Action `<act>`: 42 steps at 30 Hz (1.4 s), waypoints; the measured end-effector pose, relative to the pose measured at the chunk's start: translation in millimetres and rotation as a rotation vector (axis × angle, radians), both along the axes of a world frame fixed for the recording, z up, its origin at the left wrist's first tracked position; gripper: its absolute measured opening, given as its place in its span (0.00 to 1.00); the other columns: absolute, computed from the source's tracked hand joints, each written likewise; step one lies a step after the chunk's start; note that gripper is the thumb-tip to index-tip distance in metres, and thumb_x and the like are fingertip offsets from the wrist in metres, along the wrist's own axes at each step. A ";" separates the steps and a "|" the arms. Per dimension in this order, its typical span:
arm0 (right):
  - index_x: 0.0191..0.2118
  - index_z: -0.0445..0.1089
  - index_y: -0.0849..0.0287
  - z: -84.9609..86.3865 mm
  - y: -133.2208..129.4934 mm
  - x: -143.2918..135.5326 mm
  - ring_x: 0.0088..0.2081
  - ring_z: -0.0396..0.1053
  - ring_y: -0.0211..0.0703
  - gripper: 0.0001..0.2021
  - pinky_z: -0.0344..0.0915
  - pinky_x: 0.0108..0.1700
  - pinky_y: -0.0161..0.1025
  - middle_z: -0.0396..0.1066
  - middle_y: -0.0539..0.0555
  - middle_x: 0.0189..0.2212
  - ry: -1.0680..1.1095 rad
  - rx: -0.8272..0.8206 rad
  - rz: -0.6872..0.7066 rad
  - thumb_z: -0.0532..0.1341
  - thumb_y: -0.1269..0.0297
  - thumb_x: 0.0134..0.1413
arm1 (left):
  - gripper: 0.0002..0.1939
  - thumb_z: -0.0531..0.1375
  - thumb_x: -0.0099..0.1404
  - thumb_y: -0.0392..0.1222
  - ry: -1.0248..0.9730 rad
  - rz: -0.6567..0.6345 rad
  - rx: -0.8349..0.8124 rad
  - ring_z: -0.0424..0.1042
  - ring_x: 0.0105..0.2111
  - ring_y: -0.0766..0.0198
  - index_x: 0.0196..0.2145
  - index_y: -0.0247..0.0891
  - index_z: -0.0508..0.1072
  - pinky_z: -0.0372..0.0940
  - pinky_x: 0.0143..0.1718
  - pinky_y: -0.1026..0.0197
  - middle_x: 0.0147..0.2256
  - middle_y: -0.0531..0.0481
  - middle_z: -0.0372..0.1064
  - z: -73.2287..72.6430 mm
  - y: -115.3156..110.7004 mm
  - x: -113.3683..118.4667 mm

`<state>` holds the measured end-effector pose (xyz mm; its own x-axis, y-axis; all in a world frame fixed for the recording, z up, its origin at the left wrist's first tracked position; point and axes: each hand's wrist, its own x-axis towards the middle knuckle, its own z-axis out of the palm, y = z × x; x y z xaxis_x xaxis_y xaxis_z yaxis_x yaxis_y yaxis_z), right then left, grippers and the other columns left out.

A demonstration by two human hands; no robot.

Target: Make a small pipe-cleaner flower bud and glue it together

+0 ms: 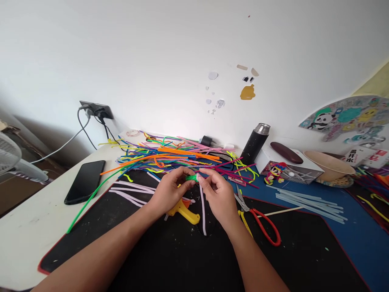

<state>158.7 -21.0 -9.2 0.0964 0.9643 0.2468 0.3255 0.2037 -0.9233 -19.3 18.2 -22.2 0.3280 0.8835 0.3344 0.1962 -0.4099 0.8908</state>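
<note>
- Green, fuzzy pipe-cleaner piece (pixel 192 177) sits between both hands, just beyond the yellow glue gun (pixel 187 213); fingertips cover its ends, so its full shape is hard to make out.
- Left hand (pixel 173 188): thumb and index finger pinch the green piece's left end.
- Right hand (pixel 219 194): thumb and forefinger pinch its right end; the other fingers curl inward.
- Soft, straight lilac stem (pixel 203 215) runs just right of the glue gun, its top meeting the right fingertips; whether they grip it, I cannot tell.
- Smooth plastic glue gun: front part hidden behind the left hand.
- Red-handled metal scissors (pixel 251 211) lie right of the gun; translucent, rod-shaped glue sticks (pixel 310 204), farther right.
- Tangled, multicoloured pipe cleaners (pixel 173 156) heap beyond the gun, partly hidden by the hands.
- Fan (pixel 9 154), far left of the gun, cut off by the frame.
</note>
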 end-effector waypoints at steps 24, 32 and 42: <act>0.47 0.79 0.55 -5.3 0.0 -0.3 0.26 0.64 0.41 0.14 0.58 0.29 0.38 0.67 0.47 0.24 -0.087 0.035 0.046 0.62 0.52 0.68 | 0.21 0.73 0.60 0.57 -0.358 -0.135 -0.392 0.72 0.32 0.63 0.36 0.37 0.76 0.69 0.38 0.59 0.33 0.51 0.74 11.4 5.7 -1.2; 0.47 0.79 0.56 -7.6 1.5 -2.6 0.26 0.65 0.41 0.13 0.60 0.31 0.38 0.68 0.48 0.25 -0.162 0.040 0.063 0.62 0.55 0.67 | 0.22 0.76 0.56 0.53 -0.431 -0.182 -0.513 0.73 0.33 0.64 0.39 0.37 0.74 0.70 0.40 0.59 0.35 0.51 0.73 6.9 7.1 1.1; 0.50 0.78 0.56 -4.7 0.0 -3.8 0.28 0.67 0.43 0.15 0.62 0.32 0.39 0.68 0.49 0.26 -0.137 0.004 0.036 0.62 0.52 0.67 | 0.20 0.75 0.57 0.49 -0.442 -0.141 -0.472 0.73 0.32 0.66 0.39 0.36 0.74 0.71 0.38 0.60 0.36 0.52 0.72 8.6 5.9 2.2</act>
